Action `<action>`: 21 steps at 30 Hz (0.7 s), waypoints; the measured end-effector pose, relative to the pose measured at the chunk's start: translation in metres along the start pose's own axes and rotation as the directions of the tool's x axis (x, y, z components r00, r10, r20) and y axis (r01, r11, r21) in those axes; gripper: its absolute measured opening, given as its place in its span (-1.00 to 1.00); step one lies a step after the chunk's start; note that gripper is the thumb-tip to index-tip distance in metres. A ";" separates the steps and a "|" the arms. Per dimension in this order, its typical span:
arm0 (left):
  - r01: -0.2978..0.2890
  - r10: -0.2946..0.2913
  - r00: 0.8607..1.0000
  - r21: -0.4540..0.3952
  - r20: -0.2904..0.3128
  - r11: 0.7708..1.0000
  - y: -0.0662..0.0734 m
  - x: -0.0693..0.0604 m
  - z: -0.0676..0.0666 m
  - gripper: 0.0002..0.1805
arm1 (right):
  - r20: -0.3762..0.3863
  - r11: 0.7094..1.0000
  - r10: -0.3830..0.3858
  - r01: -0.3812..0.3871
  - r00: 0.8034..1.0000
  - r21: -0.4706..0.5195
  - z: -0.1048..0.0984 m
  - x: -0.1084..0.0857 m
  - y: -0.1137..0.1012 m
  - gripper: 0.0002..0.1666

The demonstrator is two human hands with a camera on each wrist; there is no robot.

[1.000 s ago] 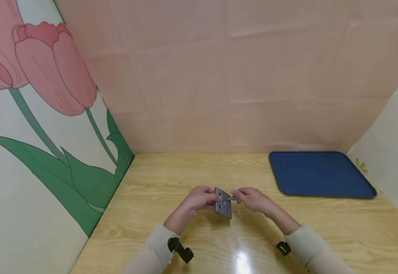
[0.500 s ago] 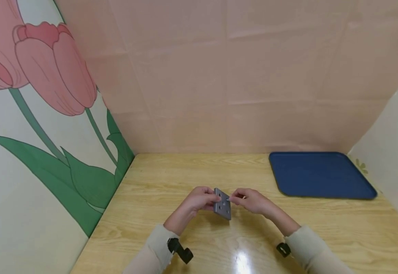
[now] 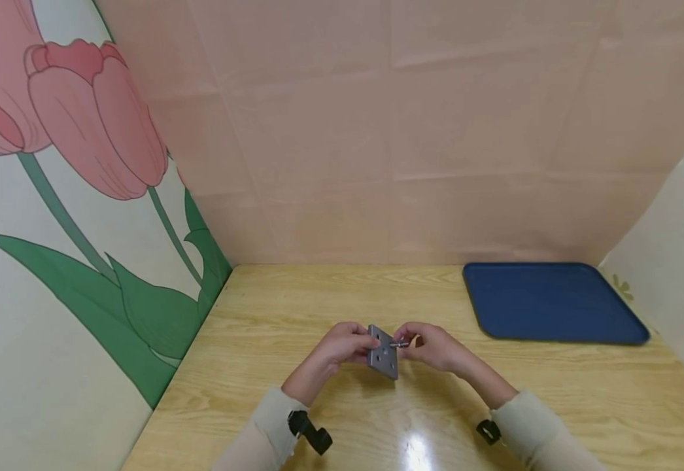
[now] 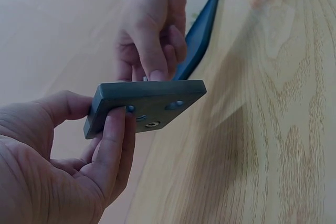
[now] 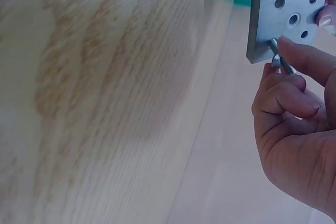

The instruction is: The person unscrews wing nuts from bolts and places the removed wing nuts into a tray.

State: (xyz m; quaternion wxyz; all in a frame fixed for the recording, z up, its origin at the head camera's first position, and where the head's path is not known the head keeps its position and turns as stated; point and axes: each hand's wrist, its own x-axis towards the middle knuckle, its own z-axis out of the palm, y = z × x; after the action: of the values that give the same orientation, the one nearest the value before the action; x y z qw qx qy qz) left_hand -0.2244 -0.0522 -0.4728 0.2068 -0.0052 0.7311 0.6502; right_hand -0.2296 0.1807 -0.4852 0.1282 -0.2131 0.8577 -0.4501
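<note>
My left hand (image 3: 346, 341) grips a square grey metal plate (image 3: 384, 353) by its left edge, thumb on one face and fingers behind. Several round holes pierce the plate; in the right wrist view the central hole has a raised ring. A slim silver bolt (image 5: 283, 64) stands out from a corner of that face, its tip at a hole. Thumb and index finger of my right hand (image 3: 433, 347) are at the bolt and pinch it. How deep the bolt sits cannot be seen. From the left wrist view, the plate (image 4: 149, 100) mostly hides the bolt.
A blue tray (image 3: 554, 301) lies at the back right of the wooden table (image 3: 295, 294). Pink sheeting (image 3: 377, 131) rises behind, and a panel with printed tulips (image 3: 95, 118) stands on the left. Black straps circle both sleeves.
My right fingers moved in toward the plate, covering the bolt, and have since shifted so that it shows again. My left hand and the plate stay almost still.
</note>
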 end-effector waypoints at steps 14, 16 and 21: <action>0.001 -0.001 1.000 0.009 -0.005 1.000 0.003 -0.004 0.000 -0.76 | -0.080 0.970 0.241 -0.243 0.967 -0.010 0.001 0.001 -0.004 -0.40; 0.002 -0.002 1.000 0.010 -0.006 1.000 0.003 -0.004 -0.001 -0.75 | -0.060 0.959 0.284 -0.284 0.957 0.008 0.001 0.001 -0.004 -0.36; 0.003 -0.003 1.000 0.010 -0.003 1.000 0.003 -0.004 -0.001 -0.75 | -0.026 0.954 0.300 -0.300 0.954 0.018 0.002 0.000 -0.003 -0.33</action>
State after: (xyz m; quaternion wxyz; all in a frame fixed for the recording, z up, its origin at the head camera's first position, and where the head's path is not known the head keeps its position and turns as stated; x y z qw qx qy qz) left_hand -0.2216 -0.0537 -0.4690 0.2070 -0.0061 0.7347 0.6460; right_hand -0.2284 0.1775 -0.4842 0.1841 -0.0731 0.8786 -0.4345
